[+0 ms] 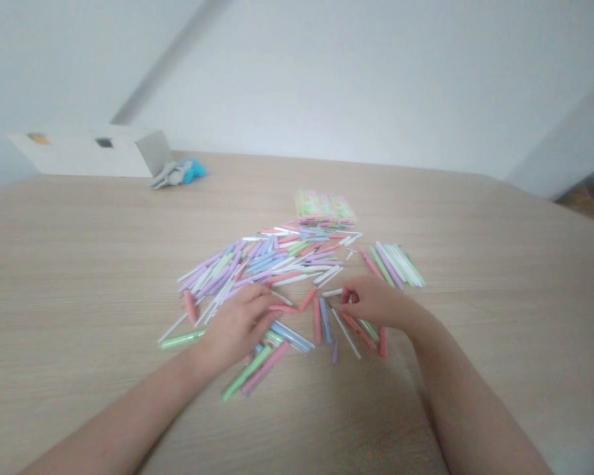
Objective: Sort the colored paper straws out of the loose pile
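Observation:
A loose heap of pastel chalk sticks point(277, 260) in white, purple, blue, green and red spreads across the table before me. My left hand point(240, 323) rests at the heap's near left side, thumb and fingers closed around the end of a red chalk stick point(284, 309). Below it lie a green stick point(247, 374) and a pink stick point(266, 369). On the right, my right hand point(373, 301) is curled, its thumb and fingertips together; whatever they hold is blurred. A white stick point(332, 292) lies at those fingertips. Red and blue sticks point(325, 321) lie between the hands.
Behind the heap stand small green-and-pink boxes point(325, 208). A neat row of sticks point(398, 265) lies right of the heap. At the back left are a long white box point(89, 155) and a grey-and-blue crumpled item point(179, 173), perhaps gloves. The wooden table point(499, 277) meets a white wall.

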Available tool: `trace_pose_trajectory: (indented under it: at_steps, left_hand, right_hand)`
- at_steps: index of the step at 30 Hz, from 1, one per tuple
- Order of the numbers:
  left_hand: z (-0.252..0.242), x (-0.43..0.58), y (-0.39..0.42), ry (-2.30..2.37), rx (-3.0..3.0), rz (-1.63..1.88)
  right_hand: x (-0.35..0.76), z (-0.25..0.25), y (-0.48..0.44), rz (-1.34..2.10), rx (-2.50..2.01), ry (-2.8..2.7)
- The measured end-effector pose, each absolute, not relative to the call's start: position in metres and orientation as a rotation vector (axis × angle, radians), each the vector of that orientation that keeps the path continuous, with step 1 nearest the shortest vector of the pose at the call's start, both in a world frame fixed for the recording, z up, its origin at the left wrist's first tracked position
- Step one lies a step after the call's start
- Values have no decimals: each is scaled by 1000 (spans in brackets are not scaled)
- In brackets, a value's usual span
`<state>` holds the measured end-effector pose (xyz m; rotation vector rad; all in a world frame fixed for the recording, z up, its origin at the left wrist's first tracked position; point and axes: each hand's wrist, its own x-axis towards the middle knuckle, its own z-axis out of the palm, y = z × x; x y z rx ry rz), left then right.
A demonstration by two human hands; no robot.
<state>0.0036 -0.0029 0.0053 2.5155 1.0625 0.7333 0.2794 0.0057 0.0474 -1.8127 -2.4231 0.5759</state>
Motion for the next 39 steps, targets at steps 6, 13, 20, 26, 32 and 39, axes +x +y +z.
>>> trace_pose_trajectory:
  at_steps: [6,13,20,26,32,39]
  left_hand:
    - [0,3,-1,1157,2535,669]
    - [-5,2,3,1210,2535,623]
    - [-4,3,3,1195,2523,652]
    - [8,6,-8,1061,2404,820]
    - [13,6,-17,930,2312,657]
    - [10,8,-12,928,2280,690]
  right_hand:
    - [277,46,2,441,-1907,-2560]
    - [269,46,-1,612,-1963,-2594]
    - [269,45,5,655,-1823,-2281]
    - [254,45,7,1139,-1592,-1801]
    - [234,34,2,1496,-1225,-1497]
    - [230,29,-2,1552,-1021,-1540]
